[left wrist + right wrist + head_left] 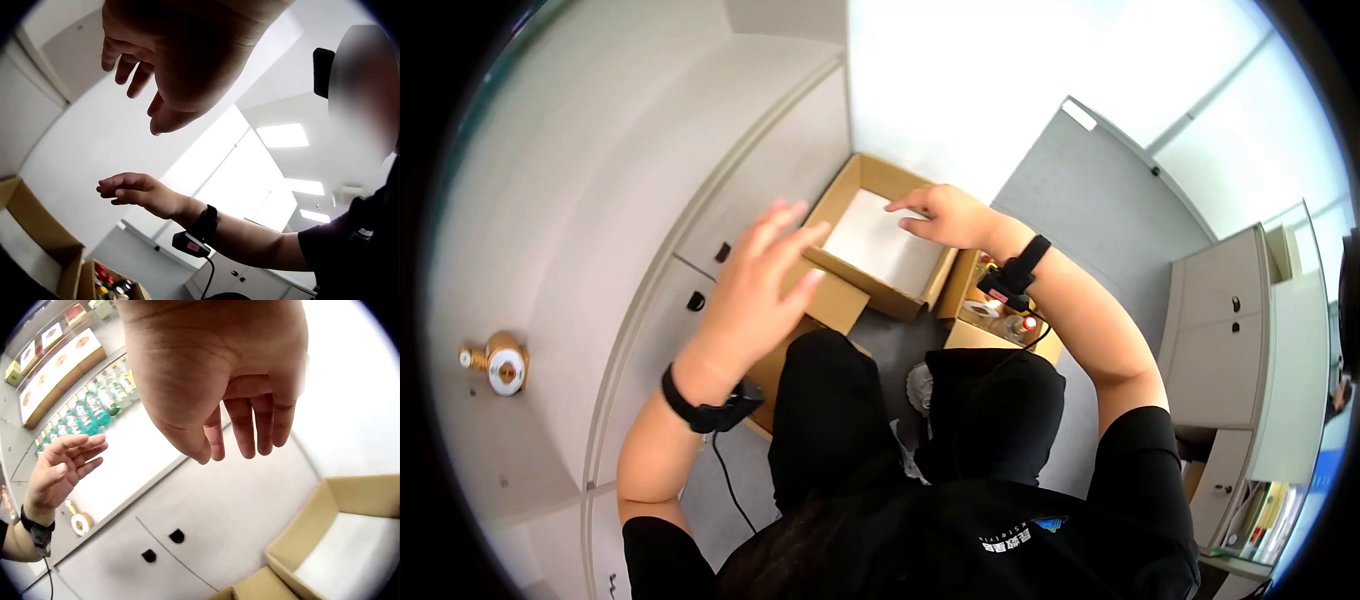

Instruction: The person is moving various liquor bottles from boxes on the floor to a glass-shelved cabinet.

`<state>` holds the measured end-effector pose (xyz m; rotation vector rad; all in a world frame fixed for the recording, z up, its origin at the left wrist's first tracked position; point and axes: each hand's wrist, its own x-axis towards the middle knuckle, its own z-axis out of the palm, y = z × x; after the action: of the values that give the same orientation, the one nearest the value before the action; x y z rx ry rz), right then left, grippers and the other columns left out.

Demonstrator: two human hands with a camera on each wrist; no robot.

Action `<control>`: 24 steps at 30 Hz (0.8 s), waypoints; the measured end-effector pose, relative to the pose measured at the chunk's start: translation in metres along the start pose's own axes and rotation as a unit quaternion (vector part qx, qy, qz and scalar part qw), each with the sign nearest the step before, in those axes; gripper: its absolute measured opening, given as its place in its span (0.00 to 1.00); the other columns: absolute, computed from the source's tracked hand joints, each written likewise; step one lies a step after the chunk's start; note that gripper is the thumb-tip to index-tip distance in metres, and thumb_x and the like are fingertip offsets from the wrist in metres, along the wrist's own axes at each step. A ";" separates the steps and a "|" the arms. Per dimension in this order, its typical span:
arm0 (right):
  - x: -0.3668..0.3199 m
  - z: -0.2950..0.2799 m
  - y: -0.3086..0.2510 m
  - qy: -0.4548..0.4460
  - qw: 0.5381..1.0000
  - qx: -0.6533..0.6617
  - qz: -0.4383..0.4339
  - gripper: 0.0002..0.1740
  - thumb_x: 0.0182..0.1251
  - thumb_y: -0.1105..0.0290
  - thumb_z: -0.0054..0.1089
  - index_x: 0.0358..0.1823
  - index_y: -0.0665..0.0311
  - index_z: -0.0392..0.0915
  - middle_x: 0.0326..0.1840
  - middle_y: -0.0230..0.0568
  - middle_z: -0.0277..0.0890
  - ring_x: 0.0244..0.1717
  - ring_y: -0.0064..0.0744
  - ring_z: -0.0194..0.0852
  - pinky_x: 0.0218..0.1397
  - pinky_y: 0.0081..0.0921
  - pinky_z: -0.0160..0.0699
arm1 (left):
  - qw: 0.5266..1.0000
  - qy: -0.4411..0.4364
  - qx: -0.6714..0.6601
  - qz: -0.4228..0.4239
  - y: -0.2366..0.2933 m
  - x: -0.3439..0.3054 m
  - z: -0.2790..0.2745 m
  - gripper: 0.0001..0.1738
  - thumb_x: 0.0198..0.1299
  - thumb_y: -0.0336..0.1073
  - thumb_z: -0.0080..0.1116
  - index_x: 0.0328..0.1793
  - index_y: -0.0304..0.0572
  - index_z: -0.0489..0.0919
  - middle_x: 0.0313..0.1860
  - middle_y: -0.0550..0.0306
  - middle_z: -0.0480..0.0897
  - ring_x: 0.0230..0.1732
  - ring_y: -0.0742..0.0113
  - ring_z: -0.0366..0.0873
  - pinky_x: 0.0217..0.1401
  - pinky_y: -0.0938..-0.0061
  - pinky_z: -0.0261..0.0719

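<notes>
In the head view my left hand hangs in the air with its fingers spread, holding nothing, left of a cardboard box. My right hand is over that box, its fingers loosely bent and nothing between them. A flat white surface covers the box's bottom. Seen in the left wrist view, the right hand is raised with its fingers fairly straight. The left hand shows in the right wrist view with its palm turned up and no object on it.
A second carton with bottles stands beside my right knee. Another cardboard box is by my left leg. White cabinets line the left, with a tape roll on the counter. Several green bottles stand on the shelf.
</notes>
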<state>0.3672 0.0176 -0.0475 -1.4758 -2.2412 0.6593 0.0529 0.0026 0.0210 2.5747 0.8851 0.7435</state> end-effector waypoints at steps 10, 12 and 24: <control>-0.170 0.077 0.208 0.038 0.945 -0.014 0.324 0.22 0.61 0.60 0.65 0.56 0.61 0.83 0.53 0.50 0.86 0.56 0.50 0.83 0.62 0.40 0.80 | 0.979 -0.128 -0.158 -0.002 0.025 0.026 0.145 0.19 0.63 0.32 0.63 0.61 0.43 0.82 0.63 0.49 0.80 0.66 0.49 0.75 0.71 0.59 0.72; -0.193 0.112 0.247 0.048 0.930 0.022 0.365 0.25 0.60 0.58 0.67 0.57 0.61 0.82 0.53 0.52 0.85 0.57 0.51 0.83 0.62 0.40 0.80 | 0.981 -0.132 -0.144 0.002 0.024 0.023 0.150 0.18 0.63 0.32 0.63 0.60 0.42 0.82 0.62 0.50 0.81 0.66 0.49 0.75 0.70 0.59 0.73; -0.182 0.177 0.256 -0.006 0.906 -0.018 0.424 0.21 0.61 0.57 0.64 0.56 0.53 0.84 0.51 0.53 0.85 0.55 0.53 0.83 0.61 0.43 0.81 | 0.977 -0.122 -0.146 -0.094 0.004 -0.010 0.140 0.15 0.63 0.31 0.64 0.56 0.42 0.84 0.58 0.52 0.83 0.61 0.51 0.80 0.65 0.64 0.77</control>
<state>0.5306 -0.0946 -0.3485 -2.4709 -1.5304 0.8500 0.1276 -0.0245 -0.0949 2.2272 0.8545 0.4526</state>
